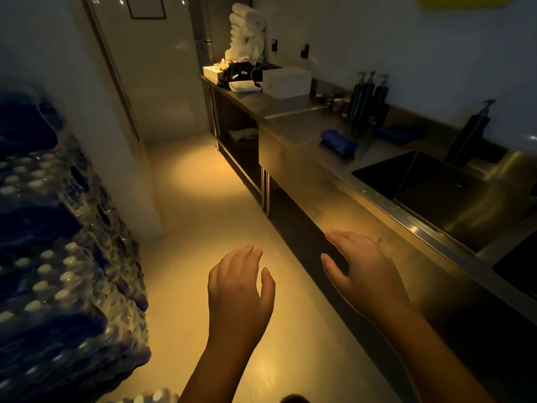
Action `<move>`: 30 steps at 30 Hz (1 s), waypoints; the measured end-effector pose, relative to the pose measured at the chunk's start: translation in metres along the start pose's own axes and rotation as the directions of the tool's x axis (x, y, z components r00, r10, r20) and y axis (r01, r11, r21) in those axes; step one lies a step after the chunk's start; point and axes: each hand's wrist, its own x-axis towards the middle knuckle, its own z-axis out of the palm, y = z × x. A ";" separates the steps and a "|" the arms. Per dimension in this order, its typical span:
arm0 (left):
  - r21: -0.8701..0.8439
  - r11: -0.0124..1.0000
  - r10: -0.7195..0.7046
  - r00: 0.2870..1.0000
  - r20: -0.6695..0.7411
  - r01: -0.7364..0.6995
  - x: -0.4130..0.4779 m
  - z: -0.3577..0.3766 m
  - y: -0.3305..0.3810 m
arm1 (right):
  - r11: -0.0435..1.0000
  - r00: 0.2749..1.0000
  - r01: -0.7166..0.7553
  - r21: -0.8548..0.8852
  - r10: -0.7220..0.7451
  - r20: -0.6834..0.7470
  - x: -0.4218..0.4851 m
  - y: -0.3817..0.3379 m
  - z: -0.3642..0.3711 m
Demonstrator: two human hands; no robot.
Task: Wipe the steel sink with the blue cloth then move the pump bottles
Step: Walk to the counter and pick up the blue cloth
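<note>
Dim kitchen. A steel counter [293,107] runs from lower right to upper centre of the frame. The steel sink [476,210] sits at the right edge. Left of it, a rolled blue cloth [338,144] lies lengthwise along the counter. Three upright pump bottles [367,97] stand behind the cloth by the wall, and another pump bottle [470,132] stands behind the sink. At lower centre, the left hand [238,289] and right hand [363,266] hover apart, palms down, fingers loose, holding nothing. Wrapped water bottles [58,257] fill the left.
</note>
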 end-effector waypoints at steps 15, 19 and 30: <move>-0.006 0.999 0.043 0.992 0.119 -0.043 0.247 0.154 -0.063 | 0.977 0.977 -0.212 0.013 0.212 -0.013 0.243 0.098 0.053; -0.052 0.996 0.084 0.985 0.152 -0.077 0.297 0.191 -0.062 | 0.965 0.965 -0.262 0.013 0.262 0.001 0.289 0.119 0.058; -0.171 0.972 0.208 0.929 0.307 -0.161 0.420 0.313 -0.085 | 0.897 0.897 -0.439 -0.044 0.440 0.030 0.396 0.170 0.102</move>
